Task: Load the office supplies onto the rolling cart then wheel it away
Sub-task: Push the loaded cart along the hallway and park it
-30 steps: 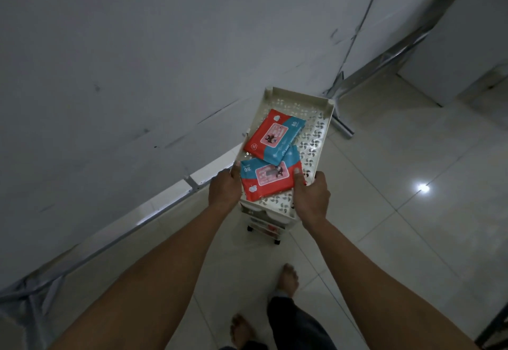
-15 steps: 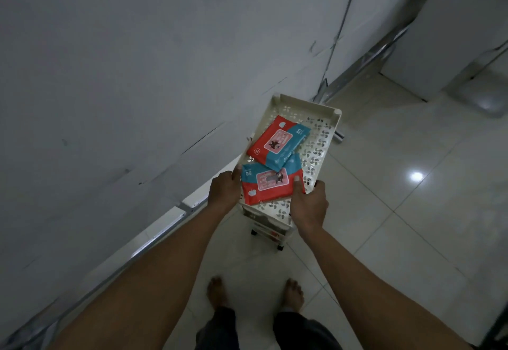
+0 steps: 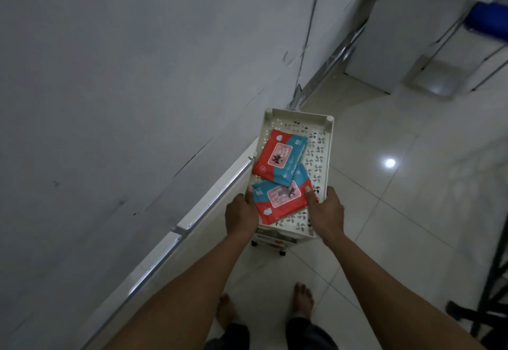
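A cream plastic rolling cart (image 3: 323, 140) with a perforated top tray stands on the tiled floor beside a white wall. Two red-and-blue wipe packs lie in the tray: one farther off (image 3: 279, 155), one nearer (image 3: 280, 201), partly overlapping. My left hand (image 3: 240, 213) grips the near left rim of the tray. On the near right rim sits my right hand (image 3: 327, 212), also gripping. Both thumbs rest over the near pack's edges. A lower shelf and small black wheels show under the tray.
The white wall (image 3: 123, 88) with a metal baseboard rail (image 3: 209, 206) runs along the left. A white cabinet (image 3: 395, 36) and blue chair legs (image 3: 486, 16) stand ahead at right. A black metal frame (image 3: 492, 281) is at the lower right. My bare feet are below.
The cart has rolled forward along the wall toward the cabinet, with both hands staying on its rim. My feet have stepped on, and the chair has come into view.
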